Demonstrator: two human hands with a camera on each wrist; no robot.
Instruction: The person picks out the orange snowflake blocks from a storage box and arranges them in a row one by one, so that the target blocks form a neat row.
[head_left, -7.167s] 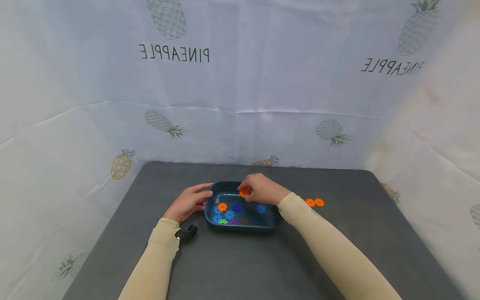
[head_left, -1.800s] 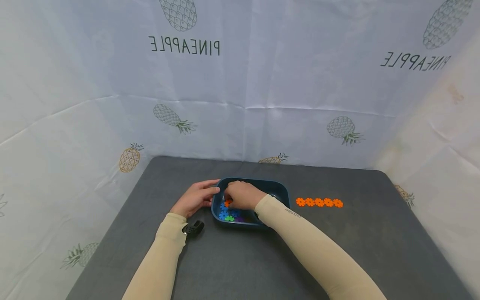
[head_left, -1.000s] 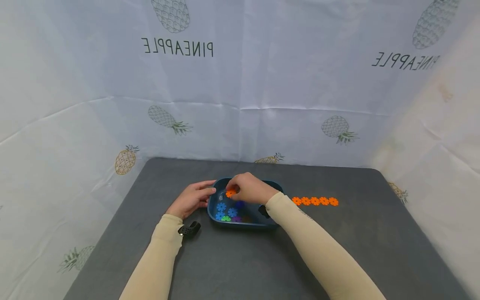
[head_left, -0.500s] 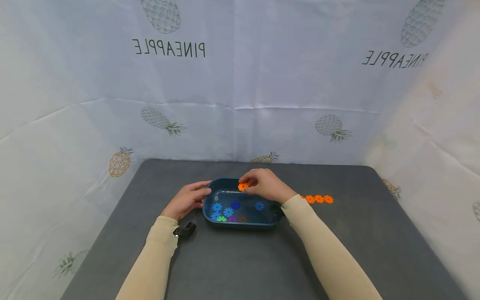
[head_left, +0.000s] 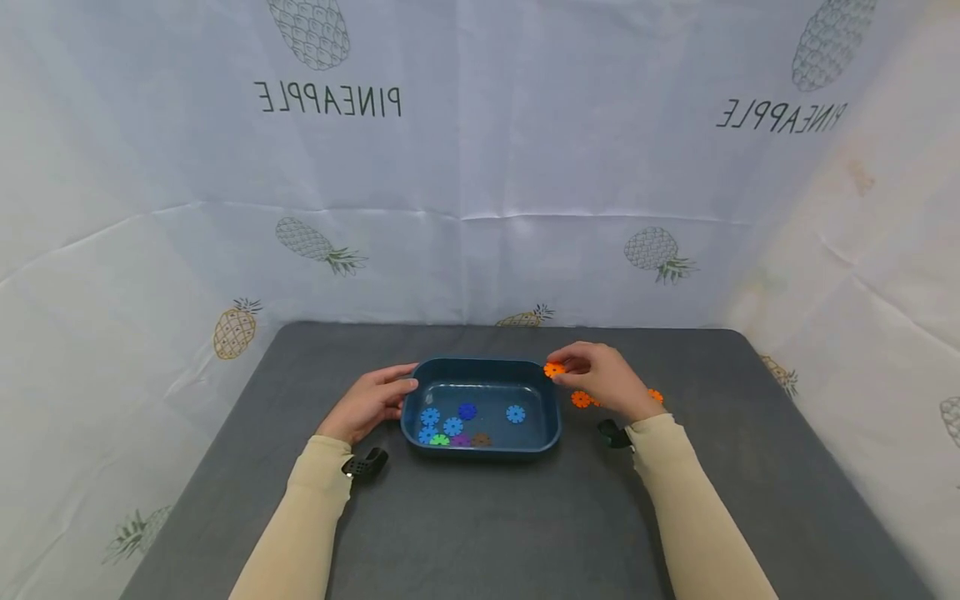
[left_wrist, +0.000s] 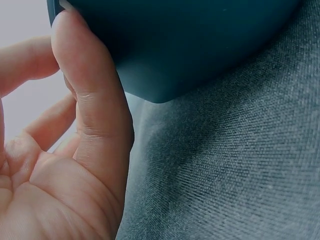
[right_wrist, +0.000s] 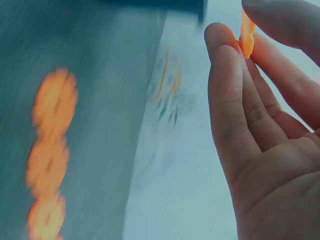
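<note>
A dark blue tray (head_left: 487, 394) sits on the grey table. My left hand (head_left: 369, 404) holds its left end, the thumb over the rim in the left wrist view. Just beyond the tray's right end, my right hand (head_left: 606, 379) pinches an orange snowflake-shaped plastic disc (head_left: 553, 370) between thumb and fingertips, raised above the table. The disc (right_wrist: 247, 35) shows edge-on in the right wrist view. Under that hand lies a row of orange discs (head_left: 581, 400), partly hidden by it. Inside the tray are several blue discs (head_left: 453, 427), a green disc (head_left: 439, 440), a purple one and a brown one.
The grey table (head_left: 480, 525) extends around the tray on all sides. A white curtain (head_left: 480, 275) with pineapple prints hangs behind it and at both sides. Black bands (head_left: 365, 463) sit on both wrists.
The row beside the tray grew from two visible orange discs to five. My right hand picked up another orange disc inside the tray, then carried it right past the rim. The left hand stayed put.
</note>
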